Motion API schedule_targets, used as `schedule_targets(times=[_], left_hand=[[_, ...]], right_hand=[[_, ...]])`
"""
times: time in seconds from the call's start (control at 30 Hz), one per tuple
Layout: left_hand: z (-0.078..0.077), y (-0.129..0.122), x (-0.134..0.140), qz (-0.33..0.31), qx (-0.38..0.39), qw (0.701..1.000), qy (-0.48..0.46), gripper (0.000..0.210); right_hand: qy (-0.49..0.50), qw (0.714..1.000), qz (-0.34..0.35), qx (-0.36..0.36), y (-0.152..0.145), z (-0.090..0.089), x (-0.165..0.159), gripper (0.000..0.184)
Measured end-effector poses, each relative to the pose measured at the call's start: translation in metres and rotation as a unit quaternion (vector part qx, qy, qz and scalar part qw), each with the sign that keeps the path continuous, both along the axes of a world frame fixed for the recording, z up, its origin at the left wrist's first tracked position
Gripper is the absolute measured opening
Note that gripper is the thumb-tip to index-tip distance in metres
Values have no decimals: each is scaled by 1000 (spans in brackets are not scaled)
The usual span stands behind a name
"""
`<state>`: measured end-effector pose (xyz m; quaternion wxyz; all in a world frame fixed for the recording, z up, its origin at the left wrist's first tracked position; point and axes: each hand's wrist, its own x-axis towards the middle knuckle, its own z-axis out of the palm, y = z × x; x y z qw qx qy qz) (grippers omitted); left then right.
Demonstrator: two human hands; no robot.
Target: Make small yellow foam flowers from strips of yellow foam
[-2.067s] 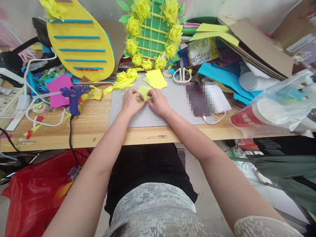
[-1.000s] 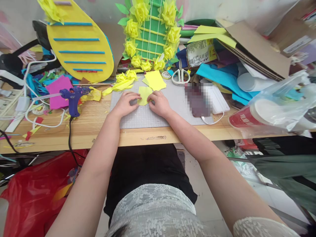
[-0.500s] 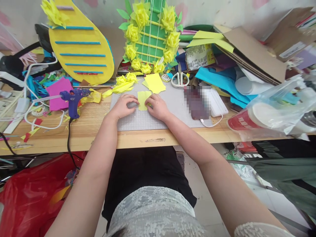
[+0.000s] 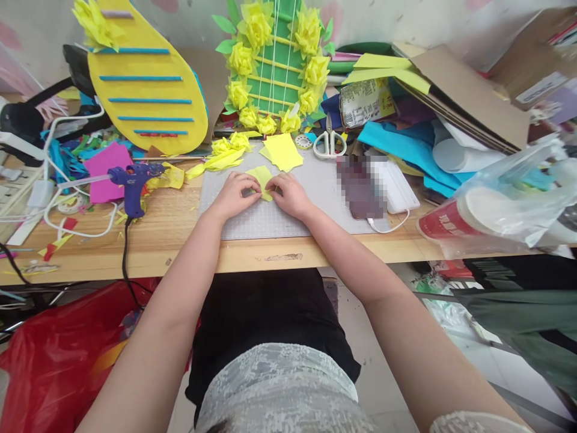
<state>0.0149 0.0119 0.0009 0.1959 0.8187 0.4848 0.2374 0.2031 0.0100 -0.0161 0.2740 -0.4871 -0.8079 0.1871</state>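
A small yellow paper piece (image 4: 262,178) lies on the grey gridded cutting mat (image 4: 288,210), near the worktop (image 4: 171,240) front edge. The left hand (image 4: 234,195) and the right hand (image 4: 291,193) meet over it, fingertips curled and pinching its edges from both sides, so both are closed on the paper.

Just behind it lies a larger yellow paper square (image 4: 282,151), with finished yellow paper flowers (image 4: 229,143) to its left. White-handled scissors (image 4: 330,142) lie further back; a purple glue gun (image 4: 131,180) stands off the mat to the left, its cord hanging over the edge. A green panel ringed with yellow flowers (image 4: 274,66) and a yellow oval board with blue stripes (image 4: 144,90) lean at the rear.

As a judgement, the thin paper could tear or crease crooked if the fingertips pull unevenly, and a wrist sweep might knock the loose flowers.

A printed packet (image 4: 363,99) and a red cup in a plastic bag (image 4: 444,219) bear writing too small to read.
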Motion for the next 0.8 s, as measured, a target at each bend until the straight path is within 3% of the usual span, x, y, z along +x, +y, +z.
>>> schedule_targets(times=[0.33, 0.8], left_hand=[[-4, 2, 18, 91, -6, 994, 54, 6], [-3, 1, 22, 104, 1, 992, 66, 5]], right_hand=[[23, 999, -16, -17, 1, 0, -2, 20], [-8, 1000, -11, -4, -1, -2, -5, 15]])
